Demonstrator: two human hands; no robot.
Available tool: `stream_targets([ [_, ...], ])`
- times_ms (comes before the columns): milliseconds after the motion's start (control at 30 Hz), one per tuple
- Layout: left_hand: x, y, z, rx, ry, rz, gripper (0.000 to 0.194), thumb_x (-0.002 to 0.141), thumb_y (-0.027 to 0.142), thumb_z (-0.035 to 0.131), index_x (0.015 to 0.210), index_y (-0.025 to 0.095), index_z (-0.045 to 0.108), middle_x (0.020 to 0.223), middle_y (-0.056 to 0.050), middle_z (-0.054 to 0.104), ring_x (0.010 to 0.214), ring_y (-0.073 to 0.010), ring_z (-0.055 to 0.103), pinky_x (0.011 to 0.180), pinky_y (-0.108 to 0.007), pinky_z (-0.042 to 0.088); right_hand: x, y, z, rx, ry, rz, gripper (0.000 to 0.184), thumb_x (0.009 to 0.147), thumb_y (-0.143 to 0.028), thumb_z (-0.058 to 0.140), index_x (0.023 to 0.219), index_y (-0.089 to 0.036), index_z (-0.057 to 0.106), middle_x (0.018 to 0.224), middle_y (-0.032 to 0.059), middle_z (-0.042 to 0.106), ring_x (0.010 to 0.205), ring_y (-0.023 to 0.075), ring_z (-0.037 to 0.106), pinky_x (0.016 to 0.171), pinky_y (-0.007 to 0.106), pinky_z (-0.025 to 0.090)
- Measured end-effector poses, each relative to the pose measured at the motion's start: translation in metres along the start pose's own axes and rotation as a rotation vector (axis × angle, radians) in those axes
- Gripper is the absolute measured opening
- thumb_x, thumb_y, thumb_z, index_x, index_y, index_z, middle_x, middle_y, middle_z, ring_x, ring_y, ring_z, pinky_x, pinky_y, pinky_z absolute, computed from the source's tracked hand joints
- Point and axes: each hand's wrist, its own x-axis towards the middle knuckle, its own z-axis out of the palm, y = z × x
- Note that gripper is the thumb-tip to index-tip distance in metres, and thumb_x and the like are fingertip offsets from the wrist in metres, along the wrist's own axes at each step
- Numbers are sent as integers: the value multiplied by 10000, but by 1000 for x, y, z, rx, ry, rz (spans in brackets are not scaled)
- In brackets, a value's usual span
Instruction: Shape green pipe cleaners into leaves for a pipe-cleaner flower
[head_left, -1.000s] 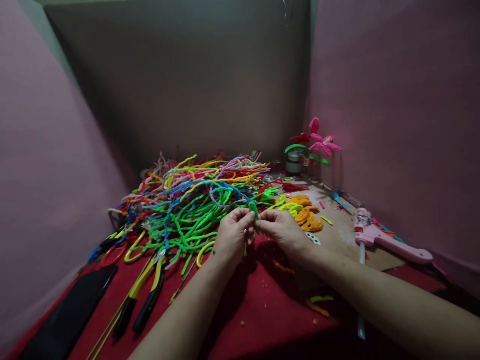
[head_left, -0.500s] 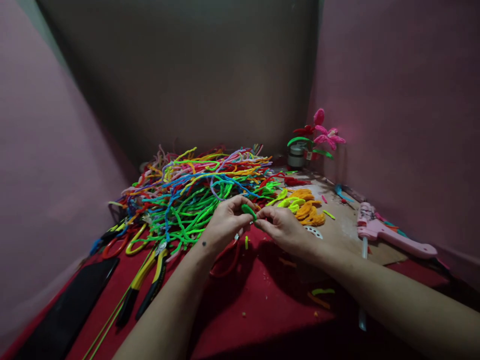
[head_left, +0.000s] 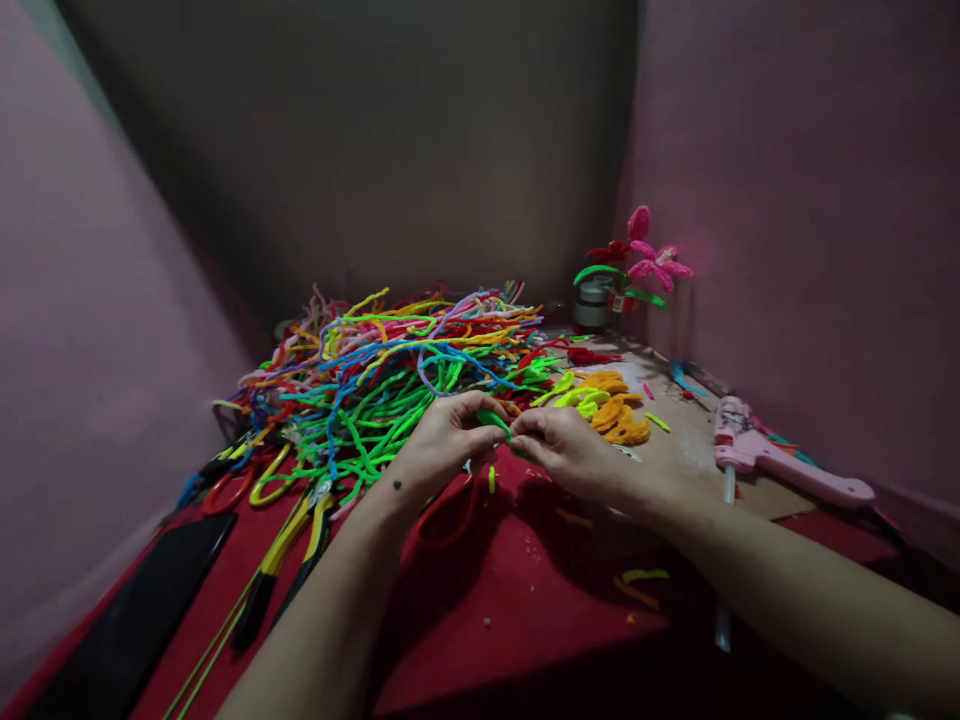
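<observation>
Green fuzzy strip (head_left: pixel 493 420), slim and gently curved, slants from far left to near right; your left hand (head_left: pixel 450 440) and right hand (head_left: pixel 562 445) both pinch it.

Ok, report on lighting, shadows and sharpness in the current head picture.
Head view: dim overall, the plain grey-brown back wall gloomy; same view: dark shadows on the red cloth beneath the bare left hand and bare right hand, deeper at bottom right; same view: fine detail too soft to read on the slim green fuzzy strip both hands pinch.
</observation>
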Motion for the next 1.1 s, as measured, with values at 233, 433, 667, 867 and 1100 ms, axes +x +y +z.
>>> stream_targets([
  [233,2,-2,-5,255,-45,29,119,662,172,535,738,132,617,577,22,566,537,-99,498,538,-210,391,-2,-4,-1,-107,-70,-12,149,786,-156,478,737,-129,616,639,32,583,554,93,441,535,216,285],
  [433,1,-6,-4,253,-86,-3,130,658,173,512,734,127,607,583,18,561,540,-103,496,549,-218,391,-1,-3,0,-158,-47,-3,173,793,-175,467,736,-129,625,666,55,607,566,105,467,537,222,291],
  [667,0,-4,-4,414,-19,153,166,654,101,501,746,149,630,689,7,596,639,-118,523,602,-218,402,-2,-2,2,-147,-44,10,168,787,-164,469,766,-144,635,680,50,620,591,113,497,551,221,302],
  [867,-4,-8,5,978,73,494,145,780,144,484,730,167,618,773,-43,587,768,-167,507,699,-277,411,-1,1,3,-182,-49,27,192,793,-176,458,732,-141,636,673,61,624,571,115,494,536,228,291],
  [1100,-10,-9,15,1391,28,642,97,788,129,476,761,136,569,795,-86,577,743,-213,494,673,-345,418,5,4,-6,-98,-130,60,197,756,-152,472,633,-122,623,563,21,569,513,91,425,502,217,275],
])
